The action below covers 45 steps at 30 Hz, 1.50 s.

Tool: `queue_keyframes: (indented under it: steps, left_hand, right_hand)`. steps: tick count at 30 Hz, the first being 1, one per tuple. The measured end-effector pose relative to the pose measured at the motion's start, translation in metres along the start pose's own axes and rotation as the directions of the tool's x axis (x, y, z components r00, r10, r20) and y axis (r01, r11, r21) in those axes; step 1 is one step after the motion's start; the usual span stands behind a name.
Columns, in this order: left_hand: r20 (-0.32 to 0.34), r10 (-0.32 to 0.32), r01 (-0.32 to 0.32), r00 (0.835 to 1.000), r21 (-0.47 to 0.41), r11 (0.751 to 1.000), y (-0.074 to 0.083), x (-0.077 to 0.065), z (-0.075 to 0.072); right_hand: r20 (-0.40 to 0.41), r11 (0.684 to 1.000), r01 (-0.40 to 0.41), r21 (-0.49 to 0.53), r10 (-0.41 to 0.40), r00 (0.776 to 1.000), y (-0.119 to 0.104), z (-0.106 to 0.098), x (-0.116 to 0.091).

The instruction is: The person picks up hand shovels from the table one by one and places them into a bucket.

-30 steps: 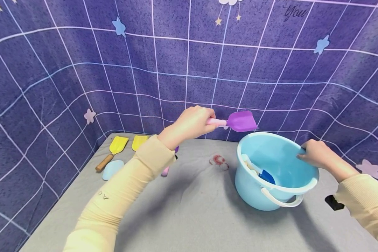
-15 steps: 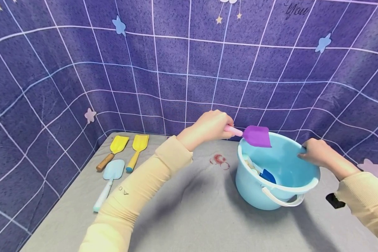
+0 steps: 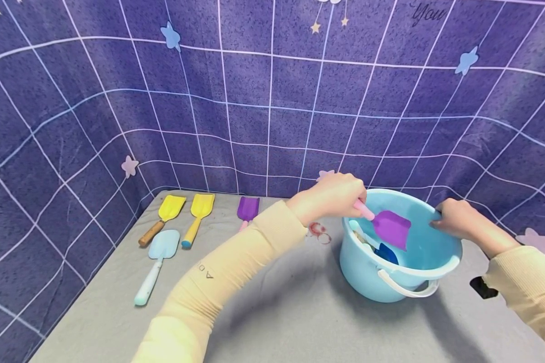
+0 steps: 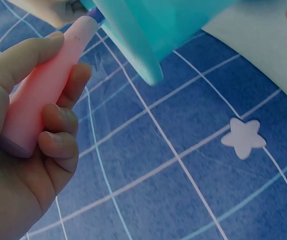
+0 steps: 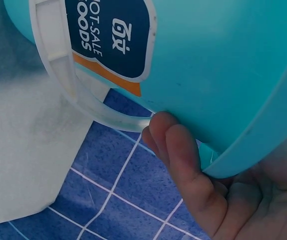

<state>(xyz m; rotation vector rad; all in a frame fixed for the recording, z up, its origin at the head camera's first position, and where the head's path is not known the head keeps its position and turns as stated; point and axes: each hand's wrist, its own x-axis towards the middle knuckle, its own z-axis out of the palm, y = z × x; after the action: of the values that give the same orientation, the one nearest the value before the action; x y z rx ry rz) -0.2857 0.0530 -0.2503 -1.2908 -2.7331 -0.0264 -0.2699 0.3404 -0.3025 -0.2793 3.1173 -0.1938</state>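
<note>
Loading step imo: left hand (image 3: 338, 194) gripping purple shovel (image 3: 392, 229) at bucket's (image 3: 368, 280) 10 o'clock, right hand (image 3: 456, 219) holding rim (image 3: 404, 272) at 2. Next prob needs lowering, gentle release.

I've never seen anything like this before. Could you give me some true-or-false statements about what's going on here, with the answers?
1. The left grip holds a purple shovel by its pink handle. True.
2. The right grip holds the light-blue bucket by its white handle. False: it grips the rim.
3. A dark-blue blade shows inside the bucket. True.
4. A yellow shovel with a brown handle lies on the grey surface. True.
5. Every shovel lying there is yellow. False: a light-blue shovel and a second purple shovel lie there too.
6. Both grips hold shovels. False: only the left one does.
</note>
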Motion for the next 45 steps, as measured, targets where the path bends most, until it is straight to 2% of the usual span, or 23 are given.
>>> queue_keyframes:
  steps: [4, 10, 16, 24, 28, 36, 45]
  left_hand:
    - [0.035, 0.023, -0.023, 0.999, 0.004, 1.0, 0.011, 0.007, 0.003]
    - [0.037, 0.039, -0.041, 0.999, 0.054, 0.998, 0.029, 0.014, 0.014]
    - [0.104, 0.032, -0.042, 0.994, 0.094, 0.995, 0.044, 0.021, 0.026]
    - [0.215, -0.014, -0.004, 0.977, 0.085, 0.996, 0.063, 0.029, 0.035]
    - [0.25, -0.035, 0.012, 0.968, 0.091, 0.996, 0.073, 0.03, 0.039]
    - [0.288, -0.085, 0.076, 0.954, 0.042, 0.996, 0.088, 0.032, 0.047]
    - [0.324, -0.113, 0.123, 0.939, -0.011, 0.992, 0.094, 0.036, 0.051]
  right_hand:
    - [0.004, 1.0, -0.002, -0.002, 0.002, 1.0, 0.0, 0.0, 0.0]
    - [-0.003, 1.0, -0.001, -0.001, 0.001, 1.0, -0.001, 0.0, 0.0]
    - [-0.004, 1.0, 0.006, 0.006, -0.006, 1.0, -0.002, 0.001, 0.0]
    - [-0.007, 1.0, -0.003, 0.003, 0.003, 1.0, 0.0, 0.003, 0.0]
    - [-0.002, 1.0, -0.003, 0.003, 0.003, 1.0, 0.001, 0.003, 0.0]
    - [0.004, 1.0, -0.01, 0.003, 0.01, 1.0, 0.0, 0.004, 0.0]
    - [0.012, 1.0, -0.018, 0.004, 0.018, 1.0, 0.0, 0.003, -0.001]
